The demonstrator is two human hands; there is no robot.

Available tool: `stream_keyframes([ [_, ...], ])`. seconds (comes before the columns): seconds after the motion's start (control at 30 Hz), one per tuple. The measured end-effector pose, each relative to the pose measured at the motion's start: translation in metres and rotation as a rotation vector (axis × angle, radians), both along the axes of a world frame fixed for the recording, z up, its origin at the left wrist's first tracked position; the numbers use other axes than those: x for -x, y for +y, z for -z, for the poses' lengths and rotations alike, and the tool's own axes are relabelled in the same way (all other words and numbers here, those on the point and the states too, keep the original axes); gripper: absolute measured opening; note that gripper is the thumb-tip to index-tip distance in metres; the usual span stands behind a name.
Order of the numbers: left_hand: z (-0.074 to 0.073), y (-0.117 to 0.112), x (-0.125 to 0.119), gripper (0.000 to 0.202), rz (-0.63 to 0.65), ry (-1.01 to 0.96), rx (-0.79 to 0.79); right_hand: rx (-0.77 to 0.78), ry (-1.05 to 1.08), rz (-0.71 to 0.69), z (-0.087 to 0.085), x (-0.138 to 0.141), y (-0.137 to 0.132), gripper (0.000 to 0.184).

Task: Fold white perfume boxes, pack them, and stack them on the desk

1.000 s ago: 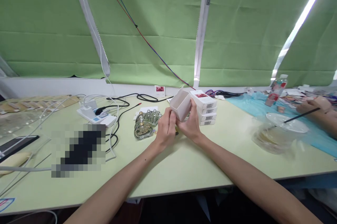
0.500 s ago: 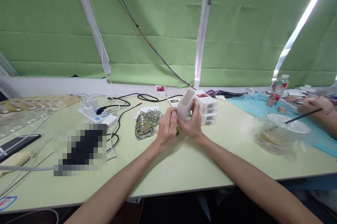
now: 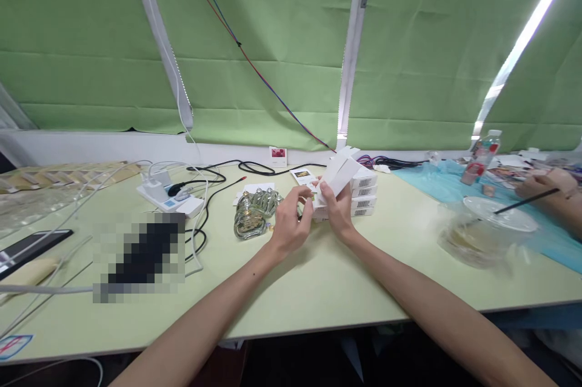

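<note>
Both my hands meet over the middle of the pale green table [image 3: 318,290]. My right hand [image 3: 337,211] grips a small white carton [image 3: 335,178], tilted so a flat side faces me. My left hand [image 3: 291,223] is curled at the carton's lower left corner, fingertips pinching its edge. Just behind the carton stands a stack of white boxes with barcodes [image 3: 364,196]. A cluster of clear glass bottles [image 3: 252,214] lies left of my left hand.
A white power strip [image 3: 166,199] with black and white cables sits at the left, a blurred dark object [image 3: 139,256] nearer me. Another person's hand [image 3: 548,190] holds a dark stick over a clear plastic bowl [image 3: 486,229] at the right, on a blue cloth.
The carton has been turned: its open mouth faced me before, now a flat side shows and it sits slightly further right. My left fingers shifted along its lower edge.
</note>
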State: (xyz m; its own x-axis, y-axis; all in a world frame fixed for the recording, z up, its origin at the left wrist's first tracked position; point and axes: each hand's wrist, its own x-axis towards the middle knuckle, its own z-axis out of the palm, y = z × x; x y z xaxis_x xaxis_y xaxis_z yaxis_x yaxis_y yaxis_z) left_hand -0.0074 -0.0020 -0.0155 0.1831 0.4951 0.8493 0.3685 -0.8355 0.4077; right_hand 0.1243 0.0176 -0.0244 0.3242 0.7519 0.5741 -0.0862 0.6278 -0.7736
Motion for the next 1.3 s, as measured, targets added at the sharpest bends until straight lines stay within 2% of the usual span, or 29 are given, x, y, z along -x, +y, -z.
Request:
stream_keyframes([
  [0.2, 0.005, 0.005, -0.002, 0.029, -0.02, 0.078, -0.128, 0.003, 0.028, -0.013, -0.001, 0.0, 0.001, 0.041],
  [0.67, 0.009, 0.01, -0.003, 0.02, -0.056, 0.042, -0.136, -0.061, -0.056, -0.071, -0.002, 0.001, -0.006, 0.043],
  [0.97, 0.007, 0.008, -0.003, 0.021, -0.047, 0.03, -0.139, -0.071, -0.079, -0.095, 0.0, 0.001, -0.007, 0.044],
  [1.3, 0.007, 0.007, -0.004, 0.024, -0.049, 0.028, -0.141, -0.07, -0.074, -0.112, -0.003, 0.003, -0.009, 0.052],
])
